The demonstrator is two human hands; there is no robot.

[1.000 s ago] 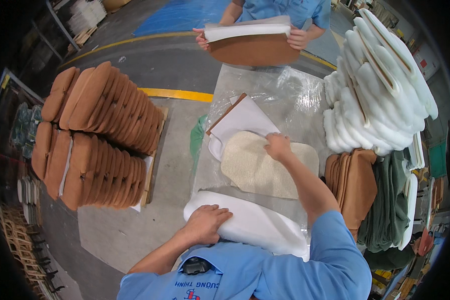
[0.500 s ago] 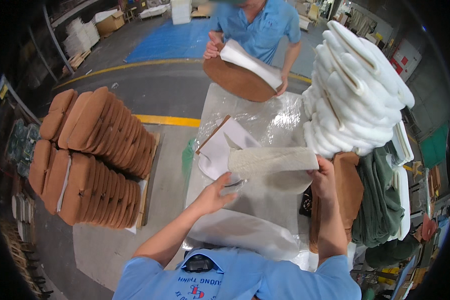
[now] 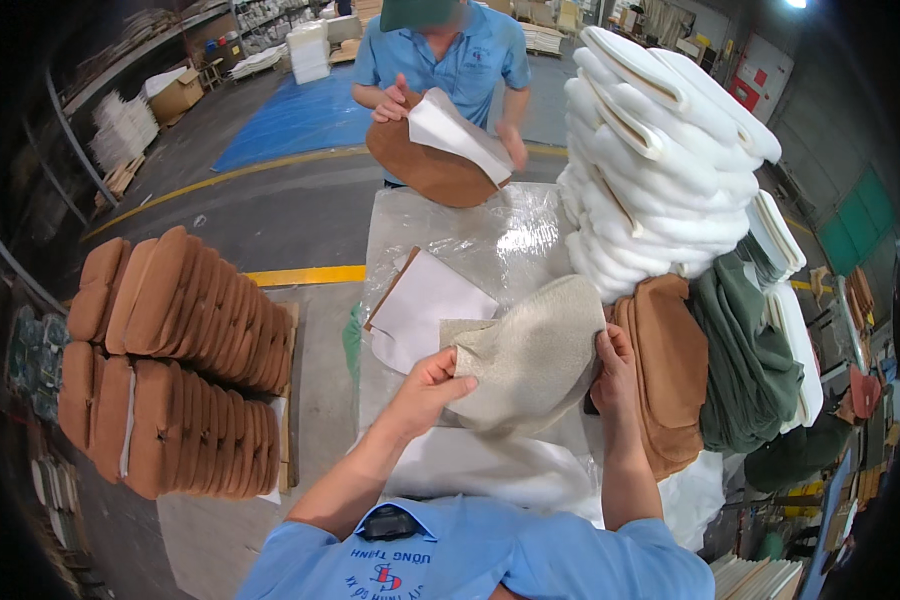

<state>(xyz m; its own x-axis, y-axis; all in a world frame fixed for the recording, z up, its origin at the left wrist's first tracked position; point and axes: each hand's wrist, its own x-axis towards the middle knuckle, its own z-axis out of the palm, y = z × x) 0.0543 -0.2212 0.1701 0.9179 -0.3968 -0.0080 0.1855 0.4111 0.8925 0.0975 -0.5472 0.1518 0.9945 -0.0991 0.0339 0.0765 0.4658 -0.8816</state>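
Between my hands is a beige fabric cushion cover (image 3: 530, 350), held up over the table and curved, with its broad face showing. My left hand (image 3: 432, 392) pinches its left end between thumb and fingers. My right hand (image 3: 615, 365) grips its right edge. Behind it on the plastic-covered table (image 3: 400, 225) lies a white-lined piece (image 3: 435, 300) with a brown edge. Close to my body is a roll-like white padded piece (image 3: 490, 465). Right of my right hand lies a pile of brown covers (image 3: 670, 370).
Folded white padding (image 3: 660, 160) is stacked high at the table's right. Dark green covers (image 3: 745, 350) lie beside the brown ones. Brown cushions (image 3: 185, 370) are stacked on a pallet at left. Across the table, a co-worker (image 3: 450, 60) handles a brown cover (image 3: 435, 160) with white lining.
My left hand has taken hold of the beige cover's left end. The cover has turned from a narrow folded strip to a broad face. The co-worker's piece has shifted slightly in view.
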